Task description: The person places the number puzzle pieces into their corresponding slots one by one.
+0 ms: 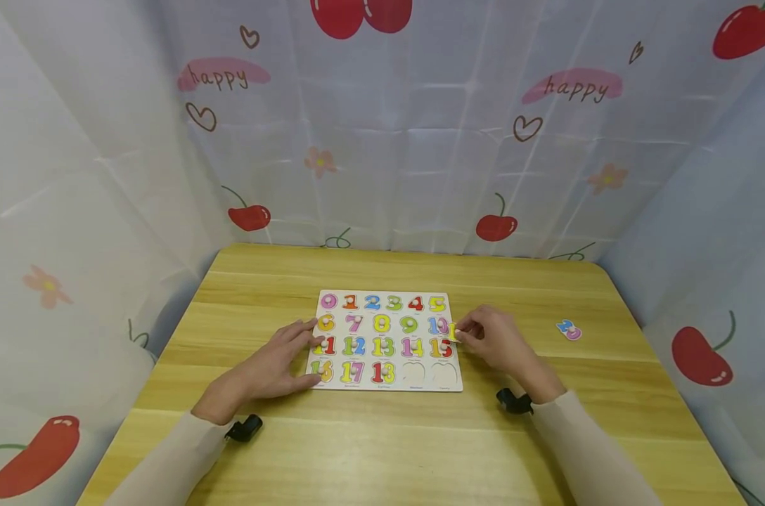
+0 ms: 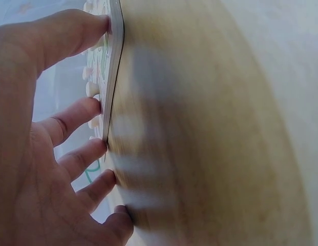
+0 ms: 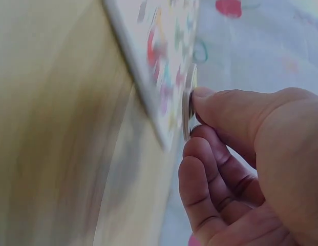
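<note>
A white number puzzle board (image 1: 360, 359) lies on the table, its rows filled with colourful knobbed numbers. Two bare recesses (image 1: 413, 373) show at the lower right, after the 18. My left hand (image 1: 270, 364) rests at the board's left side, fingers spread, thumb near the 16; in the left wrist view its fingertips (image 2: 97, 148) touch the edge. With thumb and fingers my right hand (image 1: 493, 339) pinches a puzzle piece (image 3: 187, 115) just off the board's right edge, beside the 10 and 15. A yellow part of that piece shows; the fingers hide the rest.
A blue and pink 20 piece (image 1: 569, 329) lies on the wooden table (image 1: 382, 450) to the right of my right hand. White curtains (image 1: 408, 161) with cherry prints stand behind the table and at both sides.
</note>
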Available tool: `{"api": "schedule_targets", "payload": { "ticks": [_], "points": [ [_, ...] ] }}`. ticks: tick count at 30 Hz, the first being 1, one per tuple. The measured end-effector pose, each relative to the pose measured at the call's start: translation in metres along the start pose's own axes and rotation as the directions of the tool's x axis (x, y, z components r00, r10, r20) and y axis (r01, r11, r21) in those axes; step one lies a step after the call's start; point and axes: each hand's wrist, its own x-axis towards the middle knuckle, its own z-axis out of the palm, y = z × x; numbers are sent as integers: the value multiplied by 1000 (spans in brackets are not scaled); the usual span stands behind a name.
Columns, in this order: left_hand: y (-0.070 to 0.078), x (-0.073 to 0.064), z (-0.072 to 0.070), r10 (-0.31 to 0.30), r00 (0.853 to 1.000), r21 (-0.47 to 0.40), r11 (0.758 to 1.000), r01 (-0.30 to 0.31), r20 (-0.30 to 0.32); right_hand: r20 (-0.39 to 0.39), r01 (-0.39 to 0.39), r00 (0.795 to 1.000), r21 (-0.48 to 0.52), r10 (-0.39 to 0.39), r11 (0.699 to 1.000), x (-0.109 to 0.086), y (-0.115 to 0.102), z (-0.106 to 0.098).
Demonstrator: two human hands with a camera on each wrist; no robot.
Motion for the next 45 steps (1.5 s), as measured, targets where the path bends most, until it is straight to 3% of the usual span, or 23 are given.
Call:
{"api": "schedule_targets", "payload": {
  "ticks": [7, 14, 21, 37, 45],
  "points": [
    [-1, 0, 0, 3, 1000, -6, 1000, -3, -2, 37, 119, 992, 41, -121, 992, -8, -28, 14],
    [-1, 1, 1, 6, 1000, -8, 1000, -6, -3, 109, 184, 975, 82, -192, 980, -15, -47, 31],
    [-2, 1, 2, 15, 1000, -12, 1000, -15, -7, 180, 182, 964, 92, -196, 979, -20, -57, 42],
    [-5, 2, 4, 25, 1000, 9, 1000, -25, -11, 184, 213, 957, 76, -224, 974, -17, -62, 51],
    [-7, 2, 5, 31, 999, 2, 1000, -31, -13, 203, 193, 958, 79, -205, 978, -17, -63, 51]
  ]
}}
